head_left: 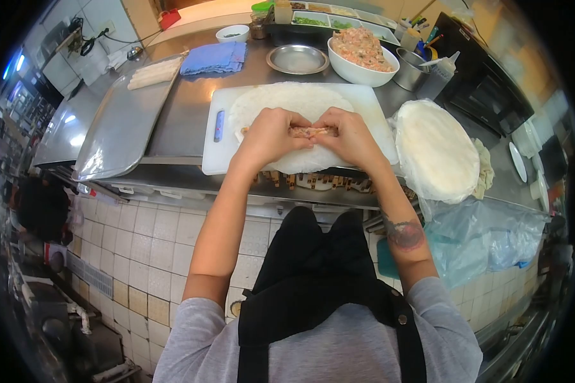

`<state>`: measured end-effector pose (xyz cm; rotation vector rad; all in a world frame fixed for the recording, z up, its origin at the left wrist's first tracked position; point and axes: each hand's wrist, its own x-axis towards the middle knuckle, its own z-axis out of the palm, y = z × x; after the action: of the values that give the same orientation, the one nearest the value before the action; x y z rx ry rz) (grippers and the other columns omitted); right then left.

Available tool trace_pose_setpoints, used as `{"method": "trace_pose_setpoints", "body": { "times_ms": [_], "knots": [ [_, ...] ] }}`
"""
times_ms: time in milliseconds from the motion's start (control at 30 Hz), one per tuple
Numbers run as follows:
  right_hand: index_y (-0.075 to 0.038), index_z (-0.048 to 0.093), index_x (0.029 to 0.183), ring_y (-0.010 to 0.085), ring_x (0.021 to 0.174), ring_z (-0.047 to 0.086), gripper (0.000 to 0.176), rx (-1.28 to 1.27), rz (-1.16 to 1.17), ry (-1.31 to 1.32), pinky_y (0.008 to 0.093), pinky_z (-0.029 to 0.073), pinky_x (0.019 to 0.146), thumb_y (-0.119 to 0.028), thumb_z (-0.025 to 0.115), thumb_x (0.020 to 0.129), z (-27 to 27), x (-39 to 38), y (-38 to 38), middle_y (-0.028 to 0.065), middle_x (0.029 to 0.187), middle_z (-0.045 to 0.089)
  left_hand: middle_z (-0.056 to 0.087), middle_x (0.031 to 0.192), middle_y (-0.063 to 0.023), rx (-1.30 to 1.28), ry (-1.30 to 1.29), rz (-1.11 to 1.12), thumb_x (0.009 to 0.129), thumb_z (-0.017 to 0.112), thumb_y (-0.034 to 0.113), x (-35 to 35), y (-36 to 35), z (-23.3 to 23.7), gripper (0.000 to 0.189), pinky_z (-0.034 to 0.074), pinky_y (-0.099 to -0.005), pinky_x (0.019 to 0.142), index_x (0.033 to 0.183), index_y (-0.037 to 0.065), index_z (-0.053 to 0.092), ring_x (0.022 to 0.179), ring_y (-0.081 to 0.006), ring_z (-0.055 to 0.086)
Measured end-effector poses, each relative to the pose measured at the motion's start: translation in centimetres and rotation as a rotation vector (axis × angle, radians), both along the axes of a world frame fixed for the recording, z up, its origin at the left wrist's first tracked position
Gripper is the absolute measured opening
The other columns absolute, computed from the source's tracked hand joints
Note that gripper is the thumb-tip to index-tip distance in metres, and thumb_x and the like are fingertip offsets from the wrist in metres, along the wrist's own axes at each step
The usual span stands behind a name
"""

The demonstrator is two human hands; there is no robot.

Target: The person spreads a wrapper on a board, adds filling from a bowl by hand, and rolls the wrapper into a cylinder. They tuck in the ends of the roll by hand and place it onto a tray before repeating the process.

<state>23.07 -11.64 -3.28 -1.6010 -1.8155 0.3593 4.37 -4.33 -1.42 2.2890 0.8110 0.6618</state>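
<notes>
My left hand (273,136) and my right hand (350,134) meet over a white cutting board (215,157). Between their thumbs and fingers they pinch a strip of pinkish minced meat filling (308,132), and parts of it are hidden by my fingers. Under the filling, a thin round white wrapper (294,96) lies flat across the board. Beyond my right hand stands a white bowl (363,76) heaped with more mince (362,50). To the right of the board, a stack of round white wrappers (437,150) sits in clear plastic.
Pale rolls (154,73) lie on a metal tray (118,131) at the left. Behind the board are a folded blue cloth (214,58), a shallow metal dish (297,60) and a small bowl (232,34). A squeeze bottle (438,78) and a metal pot (411,69) stand at the right.
</notes>
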Motion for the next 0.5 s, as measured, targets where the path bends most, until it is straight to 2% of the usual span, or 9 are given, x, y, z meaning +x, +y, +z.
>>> {"method": "trace_pose_setpoints", "body": {
  "times_ms": [33,133,233,300,333,433,500],
  "knots": [
    [-0.001,0.071,0.1,0.0238,0.084,0.063,0.03,0.002,-0.004,0.002,0.0321,0.049,0.076,-0.012,0.08,0.073,0.1,0.2,-0.2,0.0102,0.095,0.064,0.073,0.079,-0.0132,-0.019,-0.036,-0.037,0.072,0.082,0.013,0.1,0.1,-0.3,0.026,0.054,-0.0297,0.069,0.093,0.0,0.075,0.069,-0.0171,0.069],
    [-0.002,0.072,0.099,0.0217,0.082,0.062,0.028,0.024,0.097,0.026,0.0317,0.049,0.074,-0.01,0.079,0.073,0.5,0.7,-0.7,0.008,0.094,0.065,0.073,0.077,-0.0121,-0.015,-0.1,0.014,0.073,0.081,0.013,0.6,0.2,-0.7,0.021,0.053,-0.0288,0.066,0.088,0.0,0.075,0.068,-0.015,0.068],
    [-0.003,0.073,0.101,0.0176,0.079,0.06,0.028,0.088,0.147,0.115,0.0301,0.048,0.072,-0.01,0.079,0.074,0.3,1.1,-0.8,0.0064,0.094,0.065,0.072,0.075,-0.0116,-0.024,-0.065,0.072,0.072,0.081,0.011,1.0,0.6,-0.7,0.018,0.053,-0.0281,0.065,0.086,0.0,0.076,0.067,-0.015,0.068],
    [-0.004,0.073,0.104,0.0239,0.08,0.063,0.037,-0.038,0.057,0.063,0.0326,0.05,0.073,-0.015,0.082,0.07,0.4,1.6,-0.4,0.0108,0.095,0.066,0.072,0.075,-0.0125,-0.029,-0.03,0.06,0.071,0.081,0.013,0.9,0.9,-0.3,0.018,0.053,-0.0302,0.067,0.086,0.003,0.077,0.07,-0.0179,0.069],
    [-0.004,0.073,0.104,0.0239,0.08,0.063,0.037,-0.037,0.051,0.062,0.0326,0.05,0.073,-0.015,0.082,0.07,0.2,1.7,-0.4,0.0108,0.095,0.066,0.072,0.076,-0.0134,-0.035,0.003,0.056,0.07,0.081,0.015,0.9,1.0,-0.1,0.018,0.054,-0.0323,0.069,0.085,0.006,0.077,0.073,-0.0208,0.07],
    [-0.006,0.073,0.105,0.0222,0.08,0.063,0.037,-0.015,0.046,0.1,0.0319,0.05,0.073,-0.015,0.082,0.071,-0.1,1.7,-0.3,0.0097,0.093,0.066,0.072,0.076,-0.0128,-0.061,0.054,0.074,0.07,0.08,0.013,0.8,1.3,0.1,0.017,0.054,-0.032,0.068,0.085,0.006,0.077,0.071,-0.021,0.07],
    [-0.007,0.072,0.111,0.0125,0.077,0.058,0.035,-0.036,0.118,0.077,0.0255,0.046,0.067,-0.009,0.077,0.076,0.6,2.0,-0.6,0.0063,0.1,0.066,0.072,0.077,-0.0126,-0.011,0.049,0.05,0.071,0.08,0.013,0.6,1.3,0.0,0.016,0.053,-0.0317,0.067,0.085,0.005,0.077,0.072,-0.0211,0.07]
  ]
}}
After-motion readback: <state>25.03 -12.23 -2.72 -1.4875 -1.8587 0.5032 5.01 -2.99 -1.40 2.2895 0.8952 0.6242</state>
